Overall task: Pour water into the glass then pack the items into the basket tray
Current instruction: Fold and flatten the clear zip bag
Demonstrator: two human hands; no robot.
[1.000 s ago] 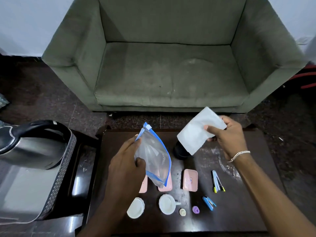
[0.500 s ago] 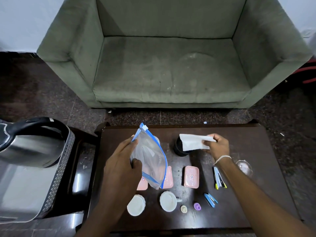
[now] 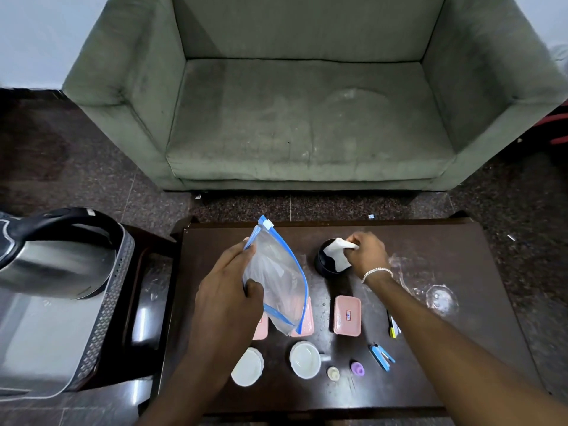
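Fingers of the right hand [image 3: 365, 255] pinched a white tissue [image 3: 338, 253] over a dark cup [image 3: 327, 265] far on the desk [image 3: 461, 256]. Left hand [image 3: 229, 290] kept its grip closed on a clear zip bag [image 3: 276, 278], raised above pink boxes [image 3: 346, 315]. Farther left, a kettle [image 3: 55, 256] sat in the basket tray [image 3: 101, 327].

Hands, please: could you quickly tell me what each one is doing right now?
Left hand: closed, holding the zip bag.
Right hand: closed, holding a white tissue at the black cup.
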